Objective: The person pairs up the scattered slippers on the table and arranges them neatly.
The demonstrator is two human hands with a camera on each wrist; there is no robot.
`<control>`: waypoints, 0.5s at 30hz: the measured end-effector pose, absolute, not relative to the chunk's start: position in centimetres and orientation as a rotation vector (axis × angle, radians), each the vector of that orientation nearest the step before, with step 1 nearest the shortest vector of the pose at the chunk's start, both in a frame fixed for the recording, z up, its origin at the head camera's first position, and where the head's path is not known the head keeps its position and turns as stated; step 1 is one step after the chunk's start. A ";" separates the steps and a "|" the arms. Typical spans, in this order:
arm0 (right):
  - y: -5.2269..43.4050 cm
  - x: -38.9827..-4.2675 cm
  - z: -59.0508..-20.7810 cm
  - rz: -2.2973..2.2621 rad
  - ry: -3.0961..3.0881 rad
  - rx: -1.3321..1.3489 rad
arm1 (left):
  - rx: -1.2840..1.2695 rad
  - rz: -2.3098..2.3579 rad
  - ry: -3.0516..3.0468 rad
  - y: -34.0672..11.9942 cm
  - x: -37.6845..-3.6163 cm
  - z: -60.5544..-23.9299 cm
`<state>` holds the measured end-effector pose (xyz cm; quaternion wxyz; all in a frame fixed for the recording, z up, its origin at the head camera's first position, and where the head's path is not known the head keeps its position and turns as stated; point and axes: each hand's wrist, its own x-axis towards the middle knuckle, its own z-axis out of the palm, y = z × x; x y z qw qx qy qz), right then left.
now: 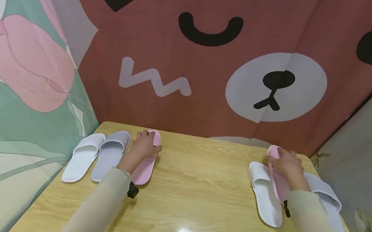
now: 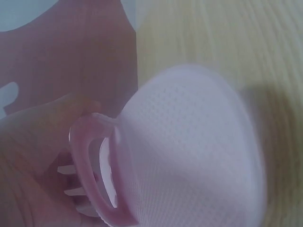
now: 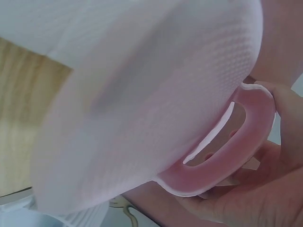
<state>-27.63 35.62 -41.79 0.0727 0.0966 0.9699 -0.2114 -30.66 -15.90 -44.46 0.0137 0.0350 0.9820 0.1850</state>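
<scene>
On table, hands gripping pink slippers

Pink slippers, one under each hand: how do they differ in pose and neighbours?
The left pink slipper lies flat on the table under the left hand, beside a grey slipper. The right pink slipper, gripped by the right hand, is tilted, overlapping a white slipper. Both are pink, open-toed and held at the toe end.

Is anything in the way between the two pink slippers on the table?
No. Only bare table lies between the left pink slipper, held by the left hand, and the right pink slipper, held by the right hand.
</scene>
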 end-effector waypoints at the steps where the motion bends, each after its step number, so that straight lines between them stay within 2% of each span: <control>1: 35.5 -27.6 -41.8 -0.643 2.912 0.292 | 0.114 0.575 3.058 -16.0 -30.7 -44.4; 15: 33.8 -28.0 -41.1 -0.684 2.930 0.202 | 0.141 0.586 3.053 -15.2 -30.9 -43.6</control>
